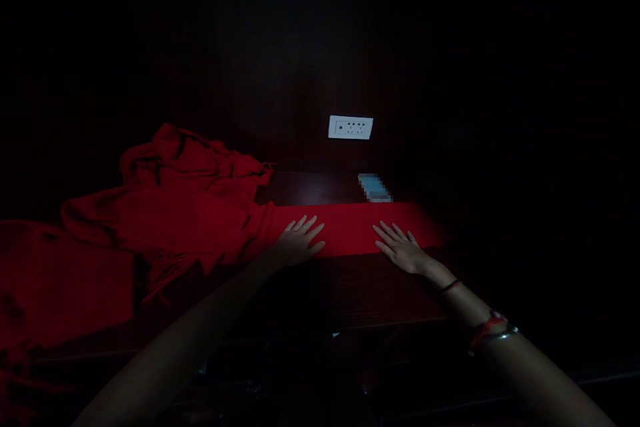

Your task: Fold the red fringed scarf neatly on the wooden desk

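Note:
A red scarf (345,230) with fringed ends lies along a dark wooden tabletop, its right part flat and smooth. My left hand (299,241) rests on it palm down, fingers spread, beside where the cloth bunches into folds. Farther right, my right hand (399,245) also lies flat on the scarf with its fingers apart. Neither hand grips the cloth. To the left the red fabric (190,173) is heaped and crumpled; whether it is all one piece I cannot tell. The scarf's right end fades into shadow.
A white wall socket (351,127) is set in the dark panel behind the table. Just beyond the scarf lies a pixelated light-blue flat object (375,188). More red cloth (75,287) hangs toward the table's front left edge. The surroundings are very dark.

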The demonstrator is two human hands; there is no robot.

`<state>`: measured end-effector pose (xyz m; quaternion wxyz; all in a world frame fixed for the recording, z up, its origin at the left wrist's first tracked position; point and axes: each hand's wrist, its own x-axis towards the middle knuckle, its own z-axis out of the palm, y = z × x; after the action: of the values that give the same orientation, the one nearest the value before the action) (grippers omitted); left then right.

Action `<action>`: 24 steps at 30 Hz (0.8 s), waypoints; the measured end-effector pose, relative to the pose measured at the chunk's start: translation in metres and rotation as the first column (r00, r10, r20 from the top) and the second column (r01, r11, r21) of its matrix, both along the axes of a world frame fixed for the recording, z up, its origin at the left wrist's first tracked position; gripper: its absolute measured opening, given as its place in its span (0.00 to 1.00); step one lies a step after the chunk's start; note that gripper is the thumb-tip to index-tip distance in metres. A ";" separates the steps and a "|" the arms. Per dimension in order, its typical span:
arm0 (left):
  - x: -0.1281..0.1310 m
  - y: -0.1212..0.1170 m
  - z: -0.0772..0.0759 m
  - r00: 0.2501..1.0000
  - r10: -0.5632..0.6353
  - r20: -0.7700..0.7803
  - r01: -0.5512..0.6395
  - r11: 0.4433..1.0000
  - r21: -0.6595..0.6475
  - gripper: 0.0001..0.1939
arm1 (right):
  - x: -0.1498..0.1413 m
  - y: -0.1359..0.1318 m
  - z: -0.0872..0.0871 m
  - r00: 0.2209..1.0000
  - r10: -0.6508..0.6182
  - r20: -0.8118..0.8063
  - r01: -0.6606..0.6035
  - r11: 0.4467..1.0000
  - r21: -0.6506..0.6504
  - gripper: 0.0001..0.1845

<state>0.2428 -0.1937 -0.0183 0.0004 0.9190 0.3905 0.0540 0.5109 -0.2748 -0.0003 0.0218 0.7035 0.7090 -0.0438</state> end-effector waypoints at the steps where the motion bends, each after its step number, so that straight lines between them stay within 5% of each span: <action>1: 0.000 0.000 0.000 1.000 0.002 0.005 -0.002 1.000 0.002 0.28 | 0.013 -0.004 0.003 1.000 -0.021 0.010 0.021 0.999 0.029 0.29; 6: 0.010 -0.007 0.011 0.989 -0.136 0.050 0.130 0.986 0.108 0.25 | 0.064 -0.027 0.025 0.998 -0.053 0.042 0.042 0.971 0.234 0.19; 10: 0.045 -0.021 0.031 0.911 -0.413 0.003 0.406 0.898 0.169 0.23 | 0.069 -0.036 0.030 0.981 -0.114 0.154 0.088 0.982 0.167 0.15; 13: 0.065 -0.027 0.041 0.855 -0.503 -0.123 0.517 0.847 0.127 0.19 | 0.066 -0.035 0.023 0.966 -0.131 0.221 0.097 0.982 0.159 0.17; 17: 0.055 -0.018 0.044 0.836 -0.513 -0.192 0.542 0.827 0.150 0.22 | 0.071 -0.035 0.015 0.964 -0.118 0.237 0.059 0.968 0.243 0.18; 24: 0.017 -0.001 0.038 0.898 -0.402 -0.179 0.432 0.884 0.182 0.13 | 0.056 -0.034 0.010 0.967 0.153 0.204 -0.218 0.909 0.354 0.16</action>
<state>0.2601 -0.1949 0.0197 -0.1148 0.9775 0.1743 0.0321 0.5666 -0.3086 0.0094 -0.0474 0.6250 0.7637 0.1548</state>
